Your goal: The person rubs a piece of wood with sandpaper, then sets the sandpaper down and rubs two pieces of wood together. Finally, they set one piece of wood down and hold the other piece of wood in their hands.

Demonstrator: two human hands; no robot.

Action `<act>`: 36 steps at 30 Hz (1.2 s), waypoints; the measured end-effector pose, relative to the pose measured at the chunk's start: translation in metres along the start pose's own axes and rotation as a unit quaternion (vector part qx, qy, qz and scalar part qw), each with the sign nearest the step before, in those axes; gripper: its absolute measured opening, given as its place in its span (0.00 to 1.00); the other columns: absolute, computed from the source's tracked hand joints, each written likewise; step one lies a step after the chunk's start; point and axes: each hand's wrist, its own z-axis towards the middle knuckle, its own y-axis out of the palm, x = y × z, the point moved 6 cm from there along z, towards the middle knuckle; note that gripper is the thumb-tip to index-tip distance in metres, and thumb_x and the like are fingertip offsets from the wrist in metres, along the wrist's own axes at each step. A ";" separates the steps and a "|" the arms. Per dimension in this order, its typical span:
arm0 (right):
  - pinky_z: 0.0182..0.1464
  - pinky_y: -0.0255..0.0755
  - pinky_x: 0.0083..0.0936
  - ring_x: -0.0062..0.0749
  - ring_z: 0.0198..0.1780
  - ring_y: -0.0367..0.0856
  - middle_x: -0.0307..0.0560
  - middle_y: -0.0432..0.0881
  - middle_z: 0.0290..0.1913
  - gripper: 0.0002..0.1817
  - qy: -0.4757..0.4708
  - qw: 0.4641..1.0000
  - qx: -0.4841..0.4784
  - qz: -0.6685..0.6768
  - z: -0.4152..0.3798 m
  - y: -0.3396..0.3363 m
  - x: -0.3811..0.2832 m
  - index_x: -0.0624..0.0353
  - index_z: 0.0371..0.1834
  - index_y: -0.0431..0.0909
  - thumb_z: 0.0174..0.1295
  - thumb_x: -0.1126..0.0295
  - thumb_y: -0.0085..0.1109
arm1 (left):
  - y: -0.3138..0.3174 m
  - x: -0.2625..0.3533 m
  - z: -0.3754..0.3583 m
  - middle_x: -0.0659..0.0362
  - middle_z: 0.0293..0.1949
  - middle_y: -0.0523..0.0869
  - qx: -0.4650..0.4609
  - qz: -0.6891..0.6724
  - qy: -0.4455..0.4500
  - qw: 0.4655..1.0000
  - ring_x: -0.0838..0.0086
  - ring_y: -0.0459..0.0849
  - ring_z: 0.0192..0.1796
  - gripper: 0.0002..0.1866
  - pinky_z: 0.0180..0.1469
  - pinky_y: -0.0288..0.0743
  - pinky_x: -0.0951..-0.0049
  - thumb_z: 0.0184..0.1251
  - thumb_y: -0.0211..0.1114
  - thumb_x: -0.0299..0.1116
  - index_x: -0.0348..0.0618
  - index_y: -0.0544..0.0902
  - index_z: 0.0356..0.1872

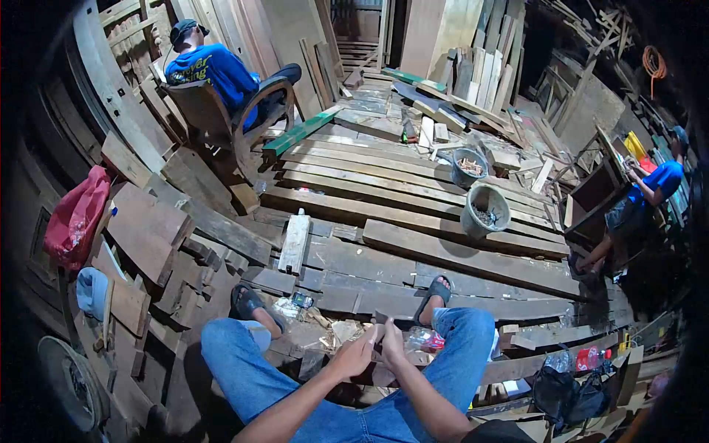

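My left hand [353, 359] and my right hand [394, 344] meet low in the middle of the view, between my knees. Both are closed, fingers together, around a small dark flat piece [381, 318] whose upper end sticks out above the fingertips. Its kind I cannot tell, as the hands hide most of it. Just right of my right hand lies a clear plastic bottle [422, 339] with a red label. Wood scraps and shavings [341, 332] litter the floor beyond my hands.
Long wooden beams [413, 188] lie across the floor ahead, with a grey bucket [485, 212] and a smaller scrap-filled bucket [469, 164] on them. One person [214, 74] sits in a chair at left. Another person [657, 184] is beside a wooden frame at right.
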 end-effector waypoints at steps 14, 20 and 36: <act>0.53 0.83 0.35 0.39 0.49 0.88 0.53 0.88 0.53 0.37 0.050 0.998 -0.024 0.022 0.018 0.006 -0.003 0.64 0.64 0.76 0.83 0.42 0.27 | -0.019 0.034 -0.011 0.29 0.38 0.86 0.023 0.052 -0.033 0.998 0.32 0.86 0.45 0.32 0.50 0.78 0.38 0.80 0.52 0.45 0.48 0.61 0.80; 0.68 0.69 0.36 0.35 0.57 0.82 0.48 0.87 0.55 0.36 0.034 0.999 -0.023 -0.027 0.012 0.011 0.014 0.64 0.65 0.78 0.83 0.43 0.31 | -0.016 0.003 0.004 0.30 0.39 0.86 0.056 0.034 -0.024 0.998 0.32 0.86 0.44 0.30 0.50 0.80 0.40 0.81 0.48 0.39 0.45 0.62 0.80; 0.64 0.77 0.40 0.43 0.62 0.82 0.55 0.84 0.62 0.39 0.075 0.982 -0.095 0.147 -0.001 0.015 -0.026 0.61 0.71 0.70 0.81 0.37 0.30 | -0.018 0.038 0.006 0.33 0.34 0.87 0.040 0.052 0.002 0.998 0.33 0.86 0.39 0.32 0.47 0.79 0.38 0.81 0.48 0.43 0.54 0.56 0.82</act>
